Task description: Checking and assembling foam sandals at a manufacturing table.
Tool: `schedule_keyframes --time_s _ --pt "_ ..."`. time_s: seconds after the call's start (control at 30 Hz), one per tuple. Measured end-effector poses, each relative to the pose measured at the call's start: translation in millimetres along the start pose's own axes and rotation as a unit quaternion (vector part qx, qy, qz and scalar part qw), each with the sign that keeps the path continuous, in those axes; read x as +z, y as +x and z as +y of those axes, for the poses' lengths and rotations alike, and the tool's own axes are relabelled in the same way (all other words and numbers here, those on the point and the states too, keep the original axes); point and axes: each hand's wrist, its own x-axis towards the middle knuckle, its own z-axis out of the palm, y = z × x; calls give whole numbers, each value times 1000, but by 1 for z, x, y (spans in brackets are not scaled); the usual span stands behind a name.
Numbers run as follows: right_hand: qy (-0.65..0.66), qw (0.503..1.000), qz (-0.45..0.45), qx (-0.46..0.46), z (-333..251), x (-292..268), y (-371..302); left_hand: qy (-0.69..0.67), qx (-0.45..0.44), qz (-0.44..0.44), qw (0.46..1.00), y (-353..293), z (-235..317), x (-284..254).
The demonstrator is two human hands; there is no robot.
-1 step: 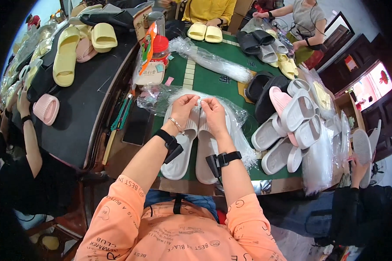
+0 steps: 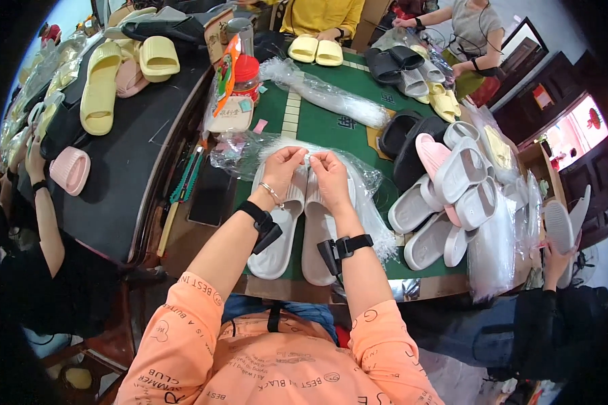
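Two pale grey slippers lie side by side in front of me, the left slipper (image 2: 277,246) touching or nearly touching the right slipper (image 2: 317,239), toes away from me. Over their straps, my left hand (image 2: 282,175) and my right hand (image 2: 332,179) meet with fingertips pinched together. Something small and whitish may be between the fingers, too tiny to name. Behind and beside the slippers spreads a bundle of thin clear plastic strands (image 2: 368,202), partly covered by my hands and the slippers.
A pile of grey and pink slippers (image 2: 456,182) stands at right, with black slippers (image 2: 412,145) behind. Another strand bundle (image 2: 331,98) lies farther back. A red-lidded jar (image 2: 246,71) stands left of it. People work around; one right-side hand (image 2: 557,263) holds a grey slipper.
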Motion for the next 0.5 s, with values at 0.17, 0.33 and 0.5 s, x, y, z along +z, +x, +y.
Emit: schedule_keyframes --time_s 0.17,0.33,0.5 --pt "13 1000 -6 18 5 -2 1 39 -21 -9 999 1 1 -3" --pt "-9 1000 -6 18 3 -1 0 31 -20 -18 999 1 -1 -3" --pt "33 999 -6 17 7 0 -1 59 -18 -15 998 0 -3 -6"
